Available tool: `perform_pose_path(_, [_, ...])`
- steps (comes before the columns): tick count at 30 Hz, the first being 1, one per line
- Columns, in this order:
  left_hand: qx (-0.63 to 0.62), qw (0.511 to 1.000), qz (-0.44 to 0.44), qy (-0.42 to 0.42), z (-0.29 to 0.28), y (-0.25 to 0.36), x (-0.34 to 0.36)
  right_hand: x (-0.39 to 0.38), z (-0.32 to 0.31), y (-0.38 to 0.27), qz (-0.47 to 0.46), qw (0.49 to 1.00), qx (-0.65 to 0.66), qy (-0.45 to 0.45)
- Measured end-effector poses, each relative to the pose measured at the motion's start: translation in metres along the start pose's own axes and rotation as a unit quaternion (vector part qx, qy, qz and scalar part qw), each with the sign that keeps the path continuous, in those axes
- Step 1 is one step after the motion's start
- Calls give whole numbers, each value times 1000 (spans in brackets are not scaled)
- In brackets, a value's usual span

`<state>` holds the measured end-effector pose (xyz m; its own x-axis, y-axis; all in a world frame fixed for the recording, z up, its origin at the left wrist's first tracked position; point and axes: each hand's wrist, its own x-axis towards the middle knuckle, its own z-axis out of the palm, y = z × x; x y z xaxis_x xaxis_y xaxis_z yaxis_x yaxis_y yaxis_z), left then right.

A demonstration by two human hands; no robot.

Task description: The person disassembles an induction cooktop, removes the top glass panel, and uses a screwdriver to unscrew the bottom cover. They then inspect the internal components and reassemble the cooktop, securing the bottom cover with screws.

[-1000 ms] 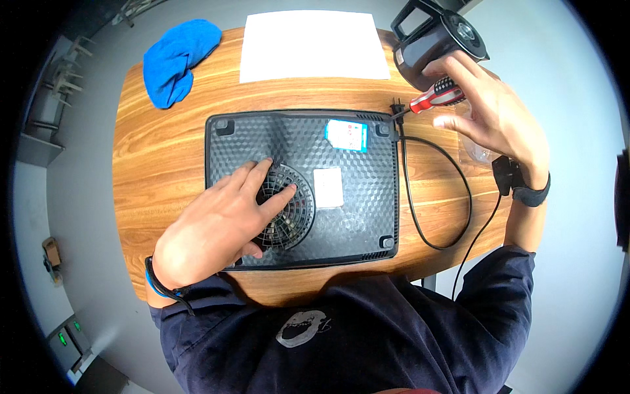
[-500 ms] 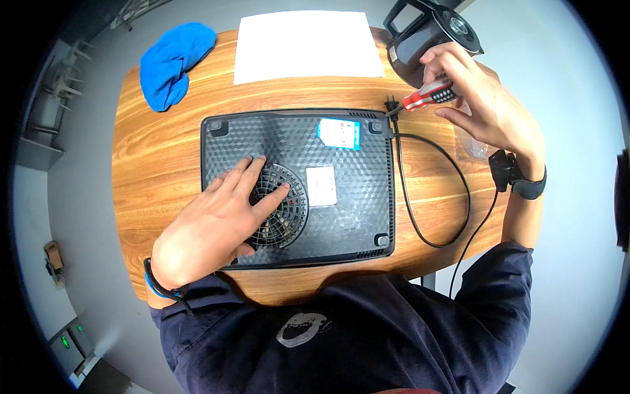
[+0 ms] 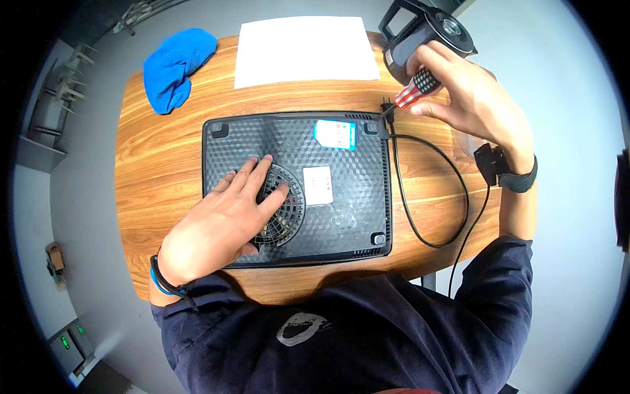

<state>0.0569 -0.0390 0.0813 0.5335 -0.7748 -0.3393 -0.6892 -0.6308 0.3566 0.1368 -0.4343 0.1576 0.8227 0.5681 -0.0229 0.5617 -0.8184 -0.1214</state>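
The right hand (image 3: pixel 469 98) gripped a screwdriver (image 3: pixel 415 88) with a red, white and dark patterned handle, fingers curled around it, at the far right corner of the table. Compared with a moment earlier, the hand had turned the tool so that the handle stood more upright and the tip, mostly hidden by the fingers, came down toward the far right corner of the appliance; judging from that, the tool looked to be lined up with a corner screw there, though the screw itself could not be made out. The left hand (image 3: pixel 226 220) lay flat with fingers spread, pressed on the round fan grille (image 3: pixel 285 207) of a black induction cooker (image 3: pixel 295 180) turned upside down; it had kept that place throughout, apparently steadying the body. The cooker sat in the middle of the wooden table (image 3: pixel 151 177), its honeycomb-textured underside up, with a blue-edged label (image 3: pixel 335 134) and a white label (image 3: pixel 317 185) on it and rubber feet at the corners. Its black power cord (image 3: pixel 426 197) left the far right corner, looped across the table to the right and hung over the near edge, with the plug (image 3: pixel 387 108) lying just beside the screwdriver tip, close enough to crowd the work there. Behind the right hand stood a dark kettle-like vessel (image 3: pixel 420 33). A white sheet of paper (image 3: pixel 303 49) lay at the far edge, and a crumpled blue cloth (image 3: pixel 176 65) at the far left, both well apart from the hands.
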Motion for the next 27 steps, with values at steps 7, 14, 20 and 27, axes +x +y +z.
perform_pose_path(7, [-1, 1000, 0, 14, 3, 1, -1, 2, 3, 8, -121, 991, 50, 2])
perform_pose_path(14, [8, 1000, 7, 27, 3, -2, 0, 0, 16, 10, 1, 990, -102, 95])
perform_pose_path(20, [-4, 999, 16, 31, 4, -7, -1, -13, 10, 1, -31, 985, -145, 91])
perform_pose_path(27, [-3, 999, 24, 33, 3, -7, -1, -17, 5, -3, -38, 983, -157, 92])
